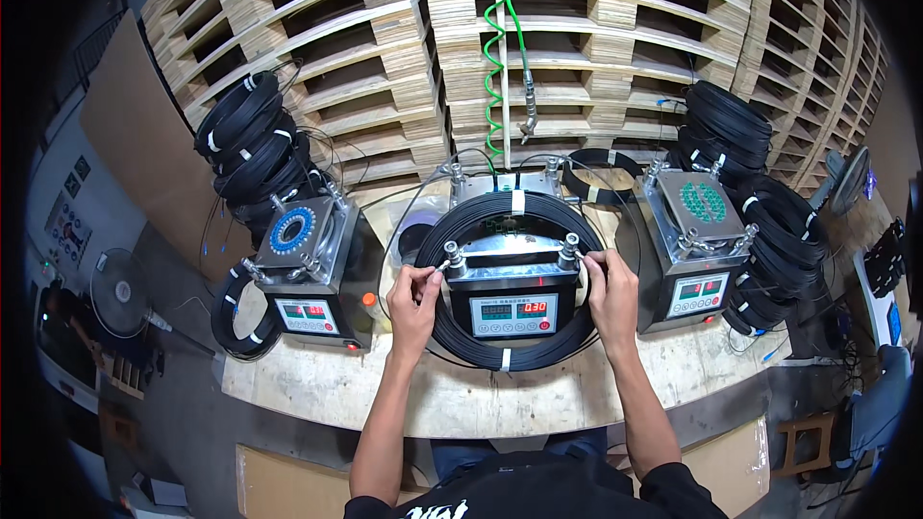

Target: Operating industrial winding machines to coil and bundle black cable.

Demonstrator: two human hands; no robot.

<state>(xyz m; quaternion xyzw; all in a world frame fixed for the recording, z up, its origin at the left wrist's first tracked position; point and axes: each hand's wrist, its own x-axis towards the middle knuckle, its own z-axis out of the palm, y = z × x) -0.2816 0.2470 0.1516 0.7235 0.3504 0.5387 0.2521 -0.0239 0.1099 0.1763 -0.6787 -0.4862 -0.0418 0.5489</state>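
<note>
A small metal machine [513, 300] with a digital readout stands at the middle of the wooden bench [461, 394]. A black cable coil [461, 336] with white ties lies looped around it. My left hand [413, 298] pinches the knob at the machine's front left corner, against the coil. My right hand [611, 290] grips the coil's right side beside the front right knob.
Two similar machines flank it, one with a blue disc [306, 274] on the left, one with a green disc [697, 250] on the right. Stacks of black coils [252, 149] [760, 202] pile behind both. A green spiral hose [498, 48] hangs before stacked pallets [596, 29]. A fan [120, 290] stands left.
</note>
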